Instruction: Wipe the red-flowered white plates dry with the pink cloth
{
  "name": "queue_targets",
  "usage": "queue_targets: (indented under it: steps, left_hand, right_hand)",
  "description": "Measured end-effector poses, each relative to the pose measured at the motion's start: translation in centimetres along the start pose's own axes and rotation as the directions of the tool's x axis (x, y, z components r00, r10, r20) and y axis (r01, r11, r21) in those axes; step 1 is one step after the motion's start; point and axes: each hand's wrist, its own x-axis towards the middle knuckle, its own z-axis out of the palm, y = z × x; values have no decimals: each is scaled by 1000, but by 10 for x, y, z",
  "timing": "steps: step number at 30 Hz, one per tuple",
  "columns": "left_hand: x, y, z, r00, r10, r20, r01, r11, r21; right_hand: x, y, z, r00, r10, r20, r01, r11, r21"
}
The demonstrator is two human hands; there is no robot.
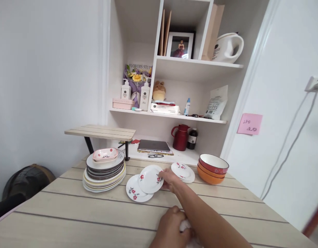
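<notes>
My right hand (pixel 169 179) is closed on the right rim of a white plate with red flowers (pixel 150 179). That plate overlaps a second flowered plate (pixel 134 189) lying on the table. Near the table's front, my left hand (pixel 171 227) is closed around something white and crumpled, like a cloth (pixel 184 225); most of it is hidden by the fingers and the right forearm. Just beyond my right hand sits a short stack of matching flowered plates (pixel 183 172).
At left, a tall plate stack (pixel 104 177) carries a pink-and-white dish (pixel 105 155) on top, close to a small raised shelf (pixel 99 131). Stacked bowls (pixel 212 168) stand at right. Behind are a laptop (pixel 154 145), glasses (pixel 156 156) and a red jug (pixel 180 137).
</notes>
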Motion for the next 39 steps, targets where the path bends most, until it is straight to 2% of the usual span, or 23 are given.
queue_targets:
  steps: [3, 7, 11, 14, 15, 18, 22, 24, 26, 30, 32, 36, 39]
  left_hand:
    - [1, 2, -1, 999, -4, -37, 5, 1000, 24]
    - [2, 4, -5, 993, -35, -114, 32, 999, -23]
    - [7, -2, -7, 982, -38, -183, 17, 993, -114]
    - [12, -5, -12, 951, -144, -272, 77, 967, -244]
    - [13, -5, -14, 940, -195, -282, 110, 950, -291]
    - [15, -3, -21, 901, -314, -299, 162, 883, -441]
    - [14, -6, -30, 789, -443, -427, 163, 820, -549]
    - [14, -11, -34, 753, -458, -473, 164, 826, -539]
    - [14, -18, -39, 727, -438, -529, 178, 864, -471]
    - [14, -32, -50, 622, -361, -695, 251, 933, -259]
    - [12, -35, -56, 595, -329, -734, 261, 942, -210]
    - [7, -28, -60, 566, -210, -798, 233, 968, -90]
    - [1, -16, -54, 588, -3, -809, 151, 983, 105]
  right_hand:
    - [-8, 6, -25, 998, 28, 56, -40, 973, 228]
    - [-25, 26, -67, 1000, 0, -26, 13, 864, 504]
    - [-55, 50, -100, 995, -17, -97, 77, 738, 670]
    - [-75, 62, -106, 998, -32, -61, 67, 659, 749]
    - [-79, 64, -105, 1000, -25, -5, 19, 585, 811]
    - [-84, 69, -100, 999, -22, 50, -32, 519, 854]
    - [-79, 75, -100, 991, -49, 122, -81, 505, 860]
    - [-78, 80, -100, 987, -56, 153, -102, 520, 848]
    - [-80, 83, -100, 981, -72, 182, -118, 525, 843]
    - [-87, 87, -95, 977, -74, 199, -128, 540, 832]
    - [-91, 87, -92, 979, -62, 196, -132, 542, 830]
    - [-97, 82, -91, 977, -50, 208, -158, 483, 861]
    - [-102, 75, -91, 974, -38, 225, -183, 462, 868]
